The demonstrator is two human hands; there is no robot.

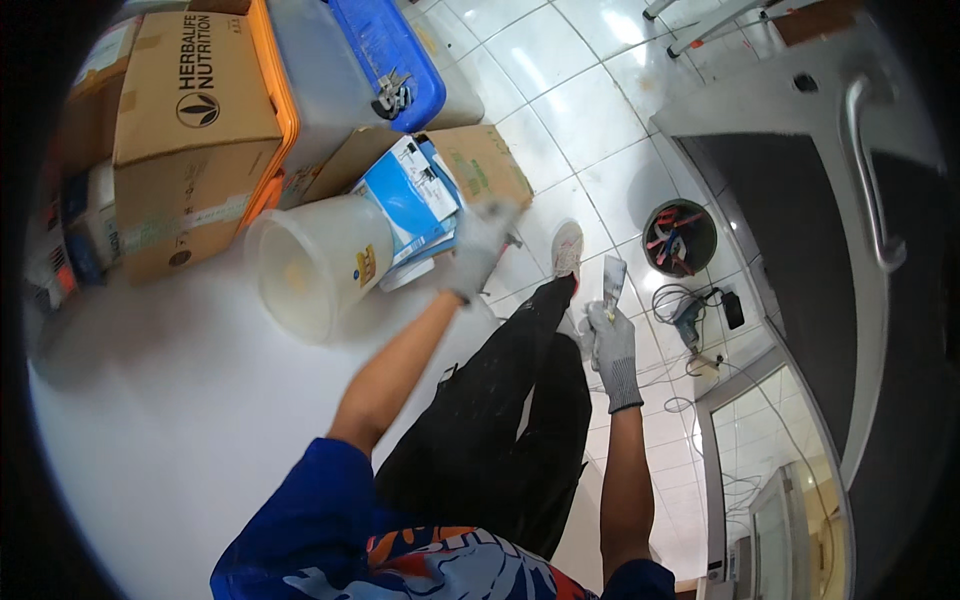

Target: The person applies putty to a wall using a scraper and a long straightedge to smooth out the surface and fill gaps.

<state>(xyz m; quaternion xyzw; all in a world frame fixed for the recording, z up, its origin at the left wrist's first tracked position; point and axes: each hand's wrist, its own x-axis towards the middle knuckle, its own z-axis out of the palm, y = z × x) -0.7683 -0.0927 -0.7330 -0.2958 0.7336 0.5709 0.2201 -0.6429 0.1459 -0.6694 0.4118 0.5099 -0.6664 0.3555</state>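
My right hand [612,345], in a grey knit glove, is closed round the handle of a putty knife [614,275]. Its flat, whitish-smeared blade points up and away from me. My left hand [482,248], gloved the same way, is smeared by motion in front of the blue and white papers [408,200]. Beside its fingers shows a small dark and reddish thing that I cannot make out. Whether the left hand holds it is unclear.
A translucent bucket [300,275], cardboard boxes [200,140] and a blue-lidded bin [385,60] with pliers stand left. On the tiled floor right are a dark tool bucket [679,262], a corded power drill [688,318] and loose cables. A door handle [858,165] juts out farther right.
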